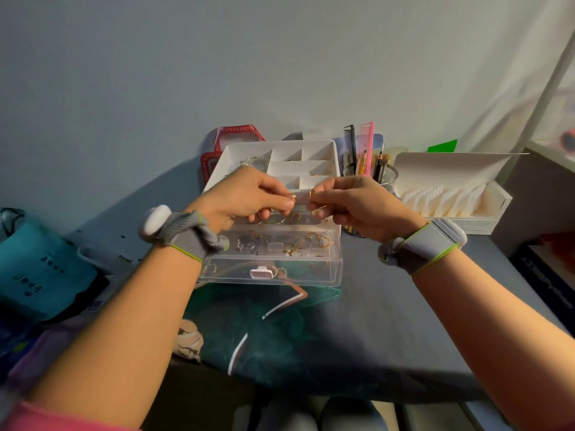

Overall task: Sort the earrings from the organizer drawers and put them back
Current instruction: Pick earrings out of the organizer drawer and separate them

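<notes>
**A:** Looking at the hands first, what do they hold?

**B:** The left hand [249, 195] pinches a small gold earring [294, 197] between thumb and fingers [281, 203], which are curled narrow around it. The right hand [351, 202] pinches a second gold earring [312, 191] the same way. Both pieces are held just above the organizer [273, 275], near each other with a small gap between them.

**A:** And the organizer itself?

**B:** It is a clear stack of drawers standing on the blue-grey surface [389, 306], directly under the hands. A white divided tray [280, 150] sits at the top of it. In one drawer, twisted gold hoops [319, 241] lie towards the organizer's right side and silvery pieces [247, 245] towards its left. The lowest drawer has a pale pink handle [260, 273].

**A:** What is around it?

**B:** Just beside the organizer's right rear corner is a clear cup [387, 178] with combs and pencils standing in it. Further right of that is a white box [451, 197] with its lid open. Red packaging [239, 132] shows behind the organizer, and a teal bag [40, 259] lies well to its left. Grey straps wrap both wrists.
</notes>
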